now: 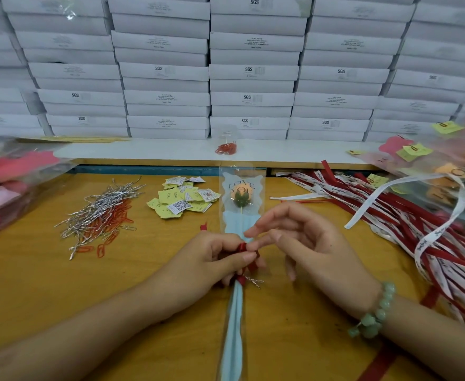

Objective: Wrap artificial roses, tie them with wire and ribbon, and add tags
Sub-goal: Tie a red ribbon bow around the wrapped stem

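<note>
Left hand pinches the red ribbon on the wrapped rose; right hand, fingers loose, touches it.

The left hand is covering most of the red ribbon knot, and the wrapped rose is running out of view at the bottom edge.

We get one view: head-worn wide-angle cam, facing fwd and down across the table, close above the left hand and right hand at btm centre; stacked boxes fill the far top, edges bowed.
</note>
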Demonstrator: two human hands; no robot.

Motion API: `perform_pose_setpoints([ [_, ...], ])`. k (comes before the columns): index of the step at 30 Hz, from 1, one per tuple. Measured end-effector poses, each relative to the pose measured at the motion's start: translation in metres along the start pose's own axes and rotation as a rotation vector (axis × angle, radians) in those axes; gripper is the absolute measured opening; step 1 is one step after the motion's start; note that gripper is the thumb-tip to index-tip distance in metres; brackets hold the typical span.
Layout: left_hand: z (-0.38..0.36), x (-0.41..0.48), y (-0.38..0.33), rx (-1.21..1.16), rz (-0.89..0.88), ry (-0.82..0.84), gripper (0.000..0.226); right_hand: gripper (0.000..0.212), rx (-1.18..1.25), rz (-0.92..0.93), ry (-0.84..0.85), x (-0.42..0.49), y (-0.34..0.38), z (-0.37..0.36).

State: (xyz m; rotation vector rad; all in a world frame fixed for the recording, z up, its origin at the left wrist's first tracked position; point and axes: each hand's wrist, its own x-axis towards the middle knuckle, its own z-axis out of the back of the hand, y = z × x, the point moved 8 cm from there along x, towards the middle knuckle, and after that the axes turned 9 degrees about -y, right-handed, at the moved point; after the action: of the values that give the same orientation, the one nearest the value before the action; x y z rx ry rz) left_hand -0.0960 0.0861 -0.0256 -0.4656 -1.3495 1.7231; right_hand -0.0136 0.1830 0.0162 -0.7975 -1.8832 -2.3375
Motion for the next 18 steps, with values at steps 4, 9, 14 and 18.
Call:
perform_pose_setpoints([
  [4, 0.001, -0.001, -0.003, -0.038, 0.028, -0.015, 0.029, 0.012, -0.295, 0.071, -0.071, 0.004, -0.006, 0.009],
  [9, 0.002, -0.003, -0.005, -0.022, 0.063, -0.032, 0.034, 0.008, -0.338, 0.015, 0.058, 0.003, -0.017, -0.001],
  [14, 0.003, -0.004, -0.008, -0.023, 0.054, -0.059, 0.032, 0.006, -0.423, 0.037, 0.085, 0.004, -0.017, -0.003],
  [18, 0.006, -0.003, -0.006, -0.059, 0.050, -0.079, 0.033, 0.009, -0.519, 0.131, 0.083, 0.003, -0.008, -0.008],
])
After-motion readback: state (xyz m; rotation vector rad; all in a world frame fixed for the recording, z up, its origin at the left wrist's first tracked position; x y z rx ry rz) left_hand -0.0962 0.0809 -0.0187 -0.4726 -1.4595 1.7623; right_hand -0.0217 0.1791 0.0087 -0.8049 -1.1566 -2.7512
